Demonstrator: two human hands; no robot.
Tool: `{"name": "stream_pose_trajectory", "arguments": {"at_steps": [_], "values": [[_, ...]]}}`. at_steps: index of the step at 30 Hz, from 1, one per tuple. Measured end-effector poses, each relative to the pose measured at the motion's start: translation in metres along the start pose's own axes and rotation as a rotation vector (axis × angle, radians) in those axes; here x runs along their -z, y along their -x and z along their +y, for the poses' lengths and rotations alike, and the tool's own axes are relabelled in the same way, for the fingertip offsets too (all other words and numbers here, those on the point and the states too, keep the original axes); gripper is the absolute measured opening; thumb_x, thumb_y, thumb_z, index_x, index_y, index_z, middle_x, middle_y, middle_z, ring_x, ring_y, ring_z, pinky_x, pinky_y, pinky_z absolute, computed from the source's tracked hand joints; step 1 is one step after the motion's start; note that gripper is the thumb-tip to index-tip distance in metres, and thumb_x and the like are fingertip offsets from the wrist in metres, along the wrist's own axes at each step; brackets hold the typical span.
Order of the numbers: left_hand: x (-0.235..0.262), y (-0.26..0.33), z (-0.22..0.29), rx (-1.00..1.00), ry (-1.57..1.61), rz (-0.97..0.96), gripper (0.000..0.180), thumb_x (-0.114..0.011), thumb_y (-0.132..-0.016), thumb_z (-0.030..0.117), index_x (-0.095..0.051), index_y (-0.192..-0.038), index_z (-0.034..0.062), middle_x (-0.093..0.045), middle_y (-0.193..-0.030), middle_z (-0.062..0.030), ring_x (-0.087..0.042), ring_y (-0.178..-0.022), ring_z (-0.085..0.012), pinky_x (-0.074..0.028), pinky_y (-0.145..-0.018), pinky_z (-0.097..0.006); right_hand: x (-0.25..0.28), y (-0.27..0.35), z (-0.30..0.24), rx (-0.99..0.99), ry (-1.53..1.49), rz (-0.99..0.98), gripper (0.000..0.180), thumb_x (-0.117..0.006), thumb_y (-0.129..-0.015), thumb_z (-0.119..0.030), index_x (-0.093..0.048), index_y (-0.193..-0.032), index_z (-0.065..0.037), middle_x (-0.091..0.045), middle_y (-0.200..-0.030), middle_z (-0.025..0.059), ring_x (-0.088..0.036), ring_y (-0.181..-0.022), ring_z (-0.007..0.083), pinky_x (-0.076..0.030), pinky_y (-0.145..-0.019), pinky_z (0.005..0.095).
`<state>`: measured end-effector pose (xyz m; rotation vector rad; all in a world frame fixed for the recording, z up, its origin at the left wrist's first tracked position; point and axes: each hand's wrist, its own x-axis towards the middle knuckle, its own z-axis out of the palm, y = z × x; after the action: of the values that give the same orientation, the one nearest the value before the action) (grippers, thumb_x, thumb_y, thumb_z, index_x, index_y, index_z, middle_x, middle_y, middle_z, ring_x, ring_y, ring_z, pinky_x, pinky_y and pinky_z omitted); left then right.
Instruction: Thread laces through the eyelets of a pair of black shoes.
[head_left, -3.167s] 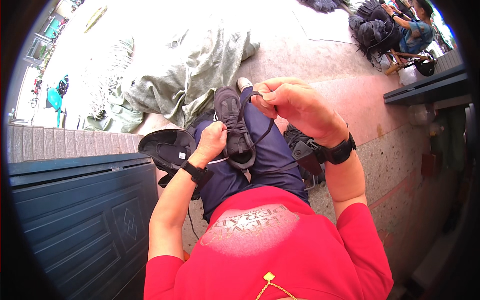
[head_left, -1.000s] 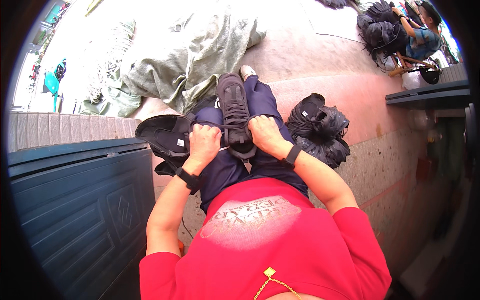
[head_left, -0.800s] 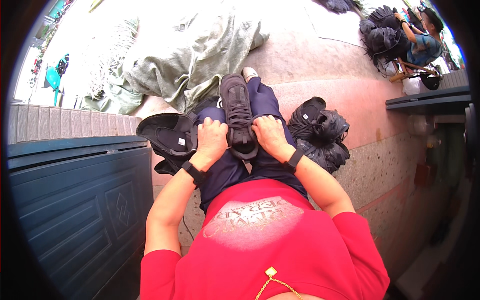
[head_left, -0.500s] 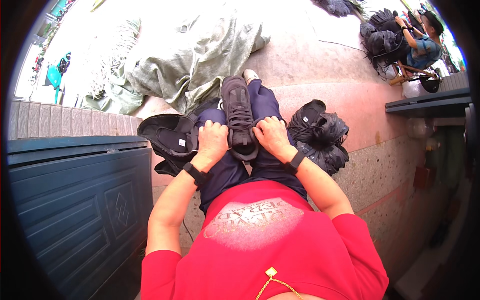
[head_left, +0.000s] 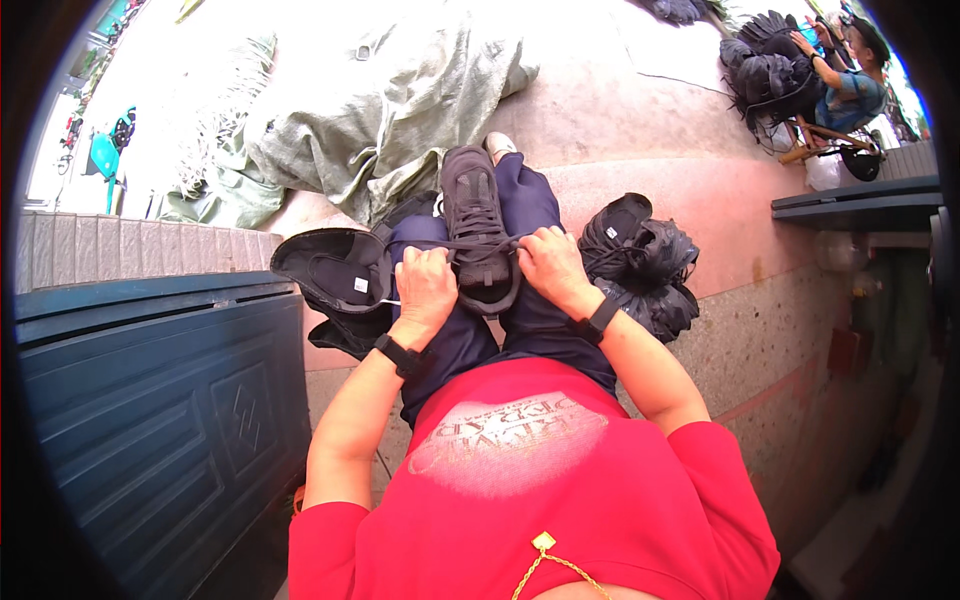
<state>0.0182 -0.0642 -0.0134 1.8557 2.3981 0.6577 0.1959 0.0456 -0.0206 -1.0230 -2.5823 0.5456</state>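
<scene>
Two hands work one black shoe that lies sole-down along the person's lap, toe pointing away and heel toward the red shirt. The left hand is curled shut at the shoe's left flank, pinching a dark lace that runs taut across the tongue; the right hand is closed the same way on the right flank, gripping the other end of that lace. Both wrists carry black bands. The shoe sits between the two fists, touching both, resting on the dark blue trousers.

Just left of the left hand, a second black shoe lies on its side with its opening up, its edge against the thigh. Just right of the right forearm sits a crumpled black plastic bag, close to the trousers. That leaves little slack on either side of the lap.

Beyond the toe a grey-green cloth heap spreads over the pale stone floor, which stays open further out to the right. A dark blue panelled box walls in the left side near the left elbow. Far off at upper right another person sits on a wooden stool beside more dark bags, well apart.
</scene>
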Motion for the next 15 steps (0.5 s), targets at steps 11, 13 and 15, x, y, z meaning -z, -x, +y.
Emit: {"name": "stream_pose_trajectory", "arguments": {"at_steps": [11,13,15], "values": [[0.016,-0.007,0.011,-0.413,-0.347,-0.156,0.013,-0.055,-0.066,0.014,-0.057,-0.079,0.0101,-0.052,-0.073,-0.0025,-0.047,-0.079,-0.0212,-0.035,-0.067,-0.034,0.021,-0.012,-0.009,0.351,0.194,-0.174,0.011,-0.055,-0.068,-0.01,-0.058,-0.079,-0.01,-0.055,-0.072,0.0046,-0.053,-0.077,0.0226,-0.038,-0.067,0.0348],[0.015,-0.012,0.013,-0.396,-0.234,-0.055,0.013,-0.056,-0.065,0.013,-0.057,-0.078,0.0095,-0.052,-0.075,-0.0035,-0.046,-0.08,-0.0204,-0.036,-0.066,-0.032,0.019,-0.016,-0.015,0.356,0.156,-0.037,0.006,-0.055,-0.071,-0.009,-0.058,-0.077,-0.01,-0.056,-0.073,0.0044,-0.052,-0.076,0.0227,-0.037,-0.067,0.0348],[0.019,-0.022,0.024,-0.264,-0.086,-0.067,0.009,-0.057,-0.068,0.01,-0.059,-0.075,0.0052,-0.056,-0.074,-0.0065,-0.05,-0.078,-0.0229,-0.039,-0.066,-0.035,0.011,-0.017,-0.02,0.252,-0.031,0.031,0.005,-0.055,-0.072,-0.01,-0.058,-0.076,-0.009,-0.057,-0.074,0.0055,-0.052,-0.075,0.0236,-0.037,-0.066,0.0358]]}}
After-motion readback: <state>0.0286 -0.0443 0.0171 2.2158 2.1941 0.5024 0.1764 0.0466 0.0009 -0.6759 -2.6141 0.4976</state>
